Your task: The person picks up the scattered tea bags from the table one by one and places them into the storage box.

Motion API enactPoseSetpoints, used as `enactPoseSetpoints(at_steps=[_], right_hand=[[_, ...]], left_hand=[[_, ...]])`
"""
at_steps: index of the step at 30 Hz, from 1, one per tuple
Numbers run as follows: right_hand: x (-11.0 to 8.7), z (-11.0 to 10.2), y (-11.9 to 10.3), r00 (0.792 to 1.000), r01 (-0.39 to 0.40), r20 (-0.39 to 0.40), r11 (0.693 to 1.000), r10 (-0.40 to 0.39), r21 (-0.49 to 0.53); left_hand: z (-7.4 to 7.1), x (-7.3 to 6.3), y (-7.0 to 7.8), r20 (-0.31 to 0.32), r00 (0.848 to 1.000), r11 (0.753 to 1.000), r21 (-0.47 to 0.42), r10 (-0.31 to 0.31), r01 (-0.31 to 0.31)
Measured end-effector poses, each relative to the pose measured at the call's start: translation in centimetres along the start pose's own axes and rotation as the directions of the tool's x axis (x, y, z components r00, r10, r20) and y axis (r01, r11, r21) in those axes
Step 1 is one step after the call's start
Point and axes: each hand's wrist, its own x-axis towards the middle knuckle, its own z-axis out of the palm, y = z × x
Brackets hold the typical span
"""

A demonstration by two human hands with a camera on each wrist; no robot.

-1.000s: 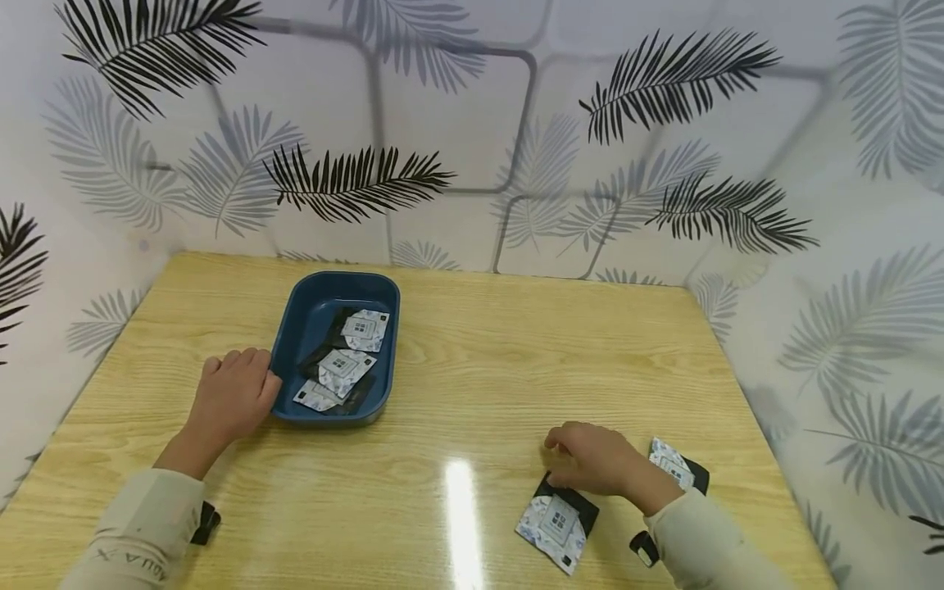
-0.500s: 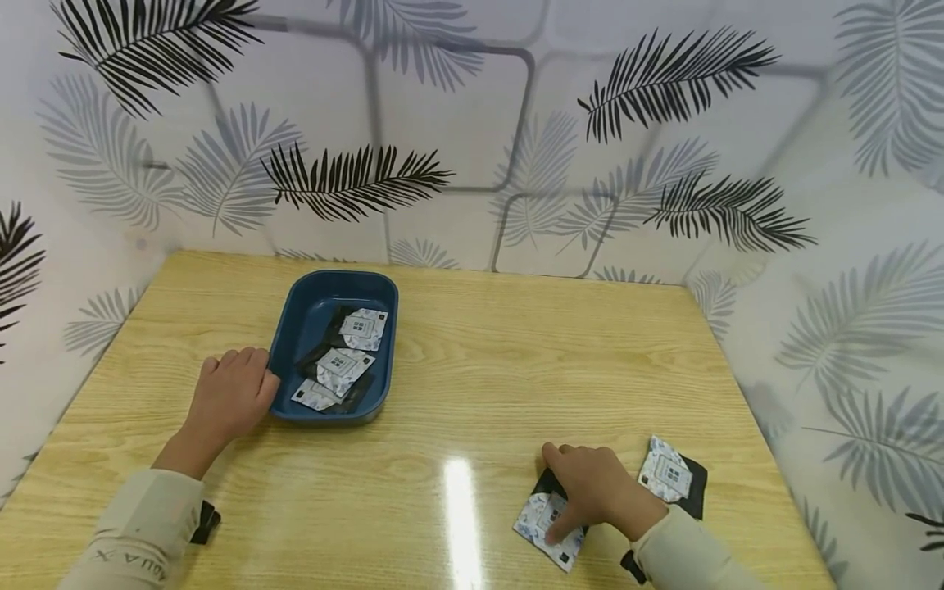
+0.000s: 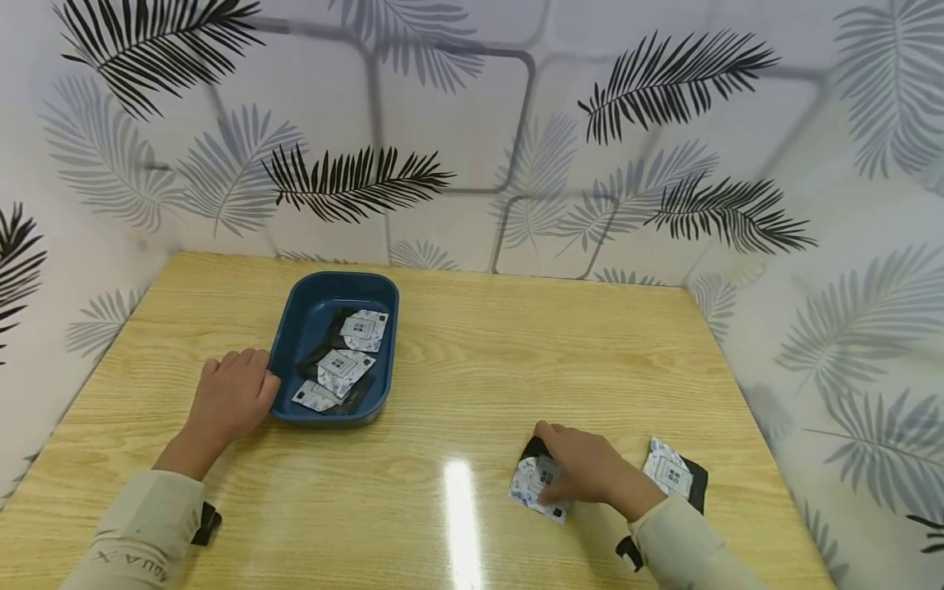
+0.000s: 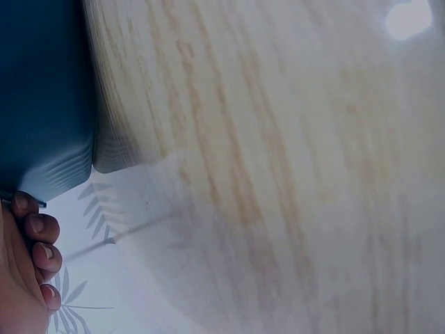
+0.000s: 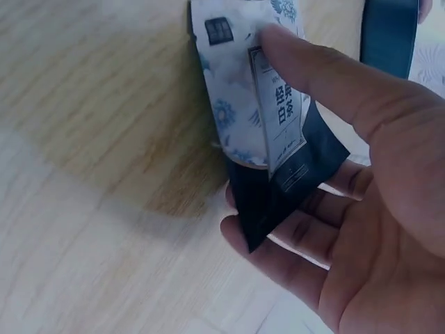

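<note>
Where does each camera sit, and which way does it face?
Head: on the head, facing forward and down over the table, blue bin and held packet; left hand, right hand and sleeves show.
Left wrist: on that wrist, facing the blue bin and table; left fingers show.
Right wrist: on that wrist, facing the held packet; thumb and fingers show.
Shared: head and right wrist show held packet and blue bin.
</note>
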Motion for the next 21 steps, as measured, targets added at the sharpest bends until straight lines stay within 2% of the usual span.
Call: enactPoseSetpoints(at_steps=[4, 8, 14, 20, 21], right_hand=[[0.8, -0.2, 0.6, 1.000, 0.003, -0.008, 0.997, -0.002, 0.076], [1.5, -0.5, 1.6, 0.999, 0.047, -0.034, 0.981, -0.041, 0.190], [2.1, -0.5, 3.2, 0.995, 0.094, -0.053, 0.914, -0.080, 0.395], [2.4, -0.3, 3.9, 0.999, 0.046, -0.045, 0.856, -0.027, 0.515], [2.4, -0.3, 4.0, 0.999, 0.034, -0.041, 0.837, -0.014, 0.545]], left_hand=[[0.0, 0.0, -0.1, -0.001, 1.000, 1.000, -0.004, -0.001, 0.001], [0.1, 0.0, -0.1, -0.003, 1.000, 1.000, -0.009, 0.000, 0.000], [-0.1, -0.1, 0.0, 0.004, 1.000, 1.000, -0.014, -0.003, 0.003], [-0.2, -0.1, 0.1, 0.016, 1.000, 1.000, -0.010, -0.008, 0.008], [-0.3, -0.1, 0.1, 0.018, 1.000, 1.000, -0.009, -0.009, 0.010]])
